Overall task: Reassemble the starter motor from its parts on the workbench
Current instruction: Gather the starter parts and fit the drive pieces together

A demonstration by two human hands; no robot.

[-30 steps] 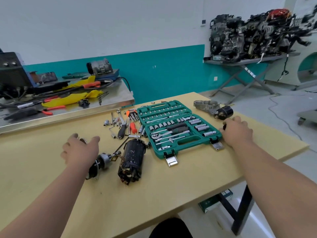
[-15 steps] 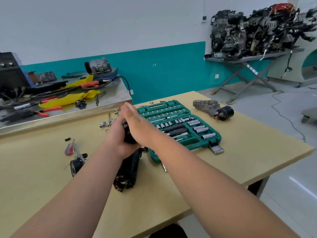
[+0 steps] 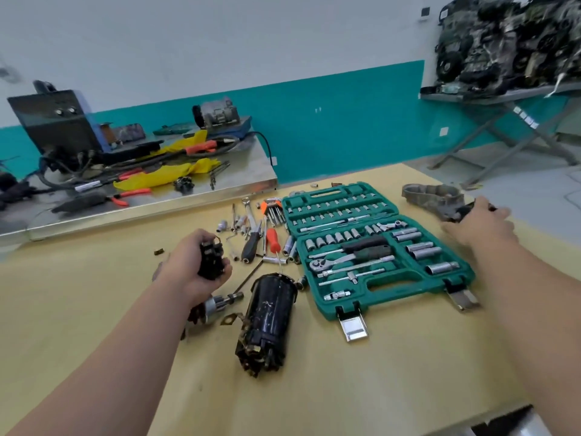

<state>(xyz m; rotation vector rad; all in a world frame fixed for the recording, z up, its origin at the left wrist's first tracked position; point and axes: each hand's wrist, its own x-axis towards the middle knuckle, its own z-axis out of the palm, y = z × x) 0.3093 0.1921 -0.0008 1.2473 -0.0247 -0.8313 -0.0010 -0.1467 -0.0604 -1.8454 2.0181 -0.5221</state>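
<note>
The black cylindrical motor housing (image 3: 270, 316) lies on the yellow workbench (image 3: 345, 388), front centre. Left of it lies the armature with its silver pinion gear (image 3: 217, 305), partly hidden under my left forearm. My left hand (image 3: 195, 269) grips a small black part (image 3: 211, 258) above the bench. Far right, my right hand (image 3: 478, 226) reaches over the grey cast end housing (image 3: 430, 196); a dark piece shows at its fingers, blurred, so I cannot tell if it is gripped.
An open green socket set case (image 3: 374, 247) fills the bench's middle right. Loose sockets, screwdrivers (image 3: 273, 242) and hex keys lie behind the housing. A steel table (image 3: 132, 202) with pliers and cables stands at back left. An engine (image 3: 509, 39) sits on a far stand.
My hands were together over the motor housing; now they are apart. The left holds a small black part, and the right has swung out to the end housing at far right.
</note>
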